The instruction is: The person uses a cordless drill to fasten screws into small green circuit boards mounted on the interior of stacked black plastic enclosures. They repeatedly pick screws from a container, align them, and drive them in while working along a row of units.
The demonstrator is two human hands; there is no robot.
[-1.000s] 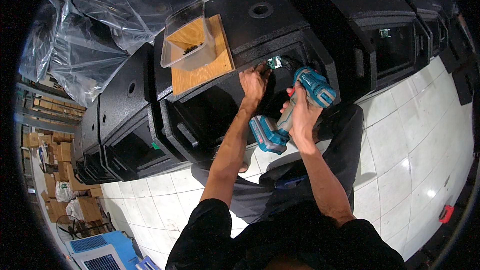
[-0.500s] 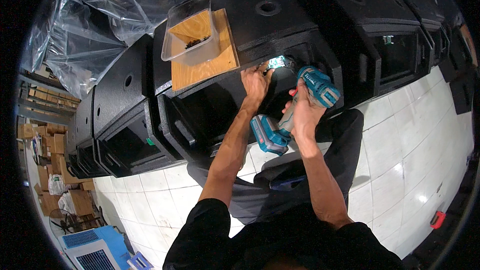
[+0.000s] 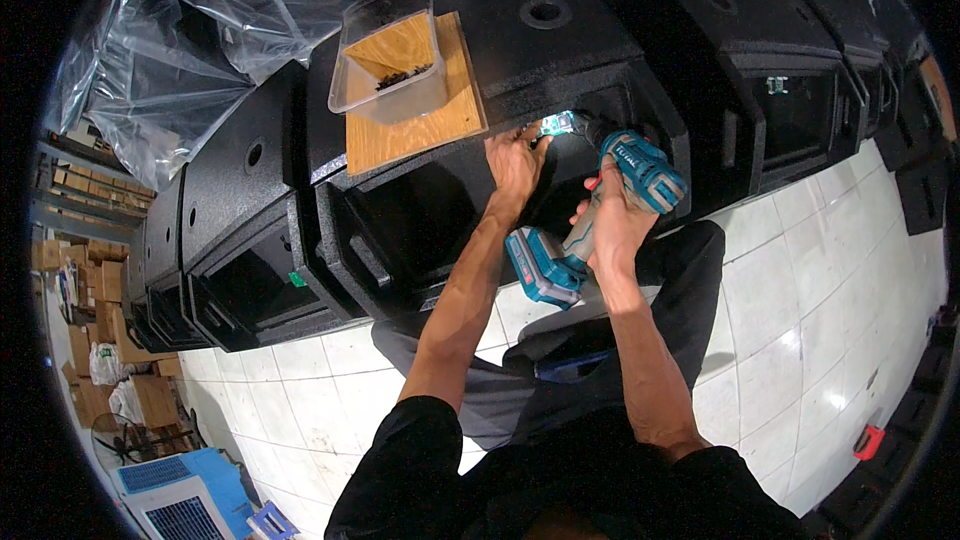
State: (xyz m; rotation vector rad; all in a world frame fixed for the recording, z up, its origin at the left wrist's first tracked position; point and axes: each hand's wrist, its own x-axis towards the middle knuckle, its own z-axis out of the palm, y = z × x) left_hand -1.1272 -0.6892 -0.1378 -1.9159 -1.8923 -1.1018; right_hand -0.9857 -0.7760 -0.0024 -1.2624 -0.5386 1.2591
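My right hand [image 3: 621,230] is wrapped round the grip of a teal and grey cordless drill [image 3: 647,174], its battery toward me. The drill's front end points into the open face of a black speaker cabinet [image 3: 420,230], close to a small brightly lit green circuit board [image 3: 560,124]. At the board's left edge, the fingers of my left hand [image 3: 515,165] are closed on it. The drill's tip and any screw there are too dark to make out. Above my left hand, a clear plastic tub [image 3: 400,100] holding small dark screws sits on a wooden board [image 3: 465,90] atop the cabinet.
More black cabinets stand in a row, one at left [image 3: 235,180] and one at right [image 3: 770,50]. Clear plastic sheeting [image 3: 200,20] hangs behind. Cardboard boxes [image 3: 155,400] and a blue-white air cooler [image 3: 185,495] are at left; a red object [image 3: 868,442] lies on the tiled floor.
The drill and my right hand have shifted very slightly right within the picture. Both hands keep the same hold, and the view has tilted a little.
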